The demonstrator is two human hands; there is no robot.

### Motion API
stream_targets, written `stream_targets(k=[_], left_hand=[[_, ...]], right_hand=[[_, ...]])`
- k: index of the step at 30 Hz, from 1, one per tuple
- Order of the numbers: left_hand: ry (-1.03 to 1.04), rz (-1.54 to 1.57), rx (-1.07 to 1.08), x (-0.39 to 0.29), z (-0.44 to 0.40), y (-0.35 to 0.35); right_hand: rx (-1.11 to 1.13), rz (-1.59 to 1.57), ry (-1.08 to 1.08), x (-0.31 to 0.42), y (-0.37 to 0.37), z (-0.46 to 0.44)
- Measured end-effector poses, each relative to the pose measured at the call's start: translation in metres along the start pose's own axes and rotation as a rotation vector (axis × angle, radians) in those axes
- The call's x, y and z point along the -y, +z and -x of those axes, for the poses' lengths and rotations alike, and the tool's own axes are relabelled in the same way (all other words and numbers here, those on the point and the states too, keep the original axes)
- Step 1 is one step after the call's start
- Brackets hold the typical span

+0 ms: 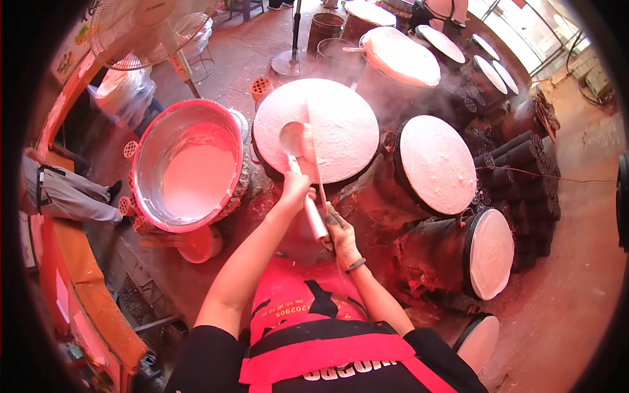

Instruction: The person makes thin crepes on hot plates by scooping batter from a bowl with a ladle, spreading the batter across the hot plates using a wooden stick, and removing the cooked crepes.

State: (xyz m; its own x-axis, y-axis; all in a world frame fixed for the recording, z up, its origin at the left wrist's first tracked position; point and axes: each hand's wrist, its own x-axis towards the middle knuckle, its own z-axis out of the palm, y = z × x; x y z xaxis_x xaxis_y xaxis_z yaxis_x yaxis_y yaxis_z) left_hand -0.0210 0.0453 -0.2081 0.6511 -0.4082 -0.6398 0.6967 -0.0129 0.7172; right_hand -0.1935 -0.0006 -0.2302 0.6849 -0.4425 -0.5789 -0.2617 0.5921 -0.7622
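Over a round griddle (347, 124) coated with pale batter, my left hand (297, 188) is closed on the white handle of a ladle (291, 141). The ladle's bowl is at the griddle's middle. My right hand (341, 234), in a glove, is closed around a long thin scraper (317, 154), whose blade crosses the batter just right of the ladle. Pale batter lies between the bowl and the blade. Left of the griddle, a large pink-rimmed basin (200, 171) holds smooth batter.
More batter-covered griddles (438, 164) (491, 254) curve round the right side. Steam rises near a raised, covered griddle (401, 57). Stacked coal cylinders (524, 164) stand at the right. A fan (151, 26) stands upper left, and a person's legs (72, 193) show at the left edge.
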Motion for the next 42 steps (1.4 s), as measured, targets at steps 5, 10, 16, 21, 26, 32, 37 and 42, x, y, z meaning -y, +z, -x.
stream_targets(k=[5,10,16,21,26,32,37,42], left_hand=[[-0.652,0.857,0.583,-0.064,0.038,-0.056],[-0.478,0.561,0.483,-0.068,0.072,-0.089],[-0.391,0.478,0.293,-0.032,0.100,-0.142],[-0.316,0.451,0.113,0.004,0.126,-0.177],[-0.280,0.300,0.055,0.012,0.134,-0.172],[-0.307,0.236,0.175,0.011,0.130,-0.115],[-0.446,0.335,0.441,0.020,0.098,-0.061],[-0.493,0.532,0.397,0.020,0.117,0.054]], right_hand=[[-0.112,0.060,0.025,0.046,0.001,0.014],[-0.246,0.217,-0.343,0.011,-0.019,-0.006],[-0.125,0.538,-0.433,-0.004,0.001,0.018],[-0.226,0.626,-0.414,-0.015,-0.003,0.022],[-0.283,1.121,-0.496,0.010,0.015,0.071],[-0.547,1.231,-0.785,0.034,-0.056,0.073],[-0.710,1.178,-0.555,0.072,-0.133,0.075],[-0.878,1.324,-0.699,0.128,-0.297,0.069]])
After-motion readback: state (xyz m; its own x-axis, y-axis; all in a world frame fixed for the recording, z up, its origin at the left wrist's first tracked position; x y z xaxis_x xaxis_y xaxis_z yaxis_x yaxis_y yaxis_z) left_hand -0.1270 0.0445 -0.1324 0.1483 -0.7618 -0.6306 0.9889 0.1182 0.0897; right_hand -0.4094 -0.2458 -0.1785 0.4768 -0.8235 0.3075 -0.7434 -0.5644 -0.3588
